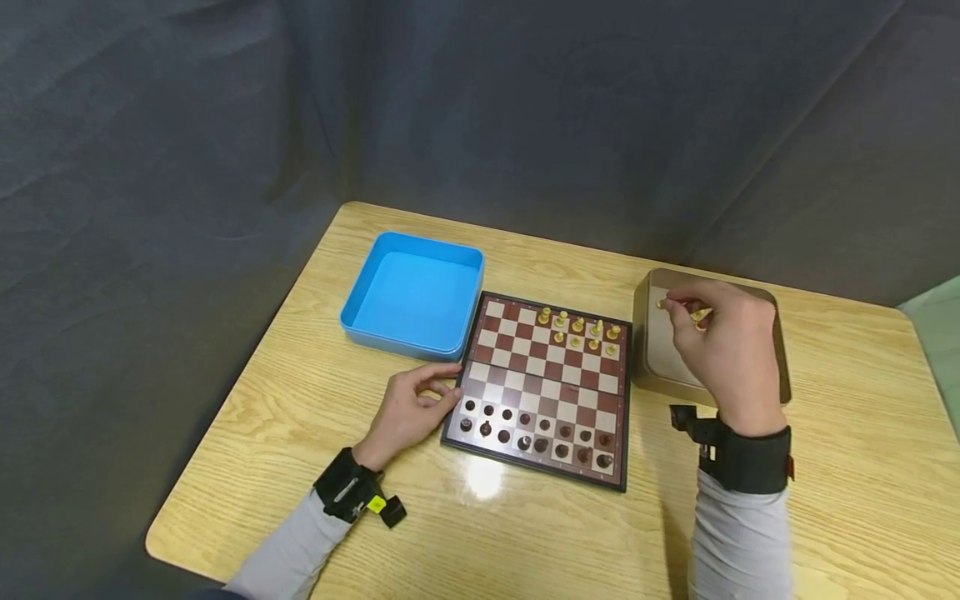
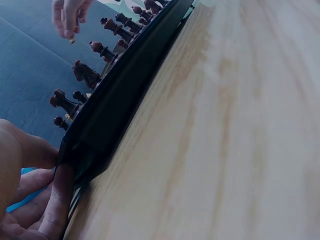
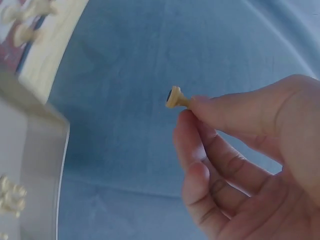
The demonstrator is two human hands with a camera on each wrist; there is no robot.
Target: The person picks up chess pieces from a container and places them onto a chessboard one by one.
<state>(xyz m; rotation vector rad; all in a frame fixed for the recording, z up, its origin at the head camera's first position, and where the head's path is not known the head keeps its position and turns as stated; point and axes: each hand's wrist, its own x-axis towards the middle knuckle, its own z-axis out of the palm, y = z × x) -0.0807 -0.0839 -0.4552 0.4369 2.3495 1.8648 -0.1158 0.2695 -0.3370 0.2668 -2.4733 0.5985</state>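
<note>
My right hand [image 1: 723, 342] is over the beige box [image 1: 643, 367]. Between thumb and fingertips it pinches a small cream chess piece [image 3: 176, 98] by its upper part, the flared base with a dark underside sticking out. The fingers hide the piece's top. At the chessboard's left edge my left hand [image 1: 411, 410] holds the rim with thumb and fingers. The chessboard [image 1: 517, 392] lies flat. Two rows of dark chess pieces [image 1: 525, 442] stand along its near side, and several cream pieces [image 1: 577, 325] stand at the far right.
A blue tray [image 1: 416, 304] sits behind the board's left side. More cream pieces [image 3: 11, 196] lie inside the beige box, right of the board. A dark cloth [image 1: 525, 125] hangs behind the wooden table [image 1: 262, 433].
</note>
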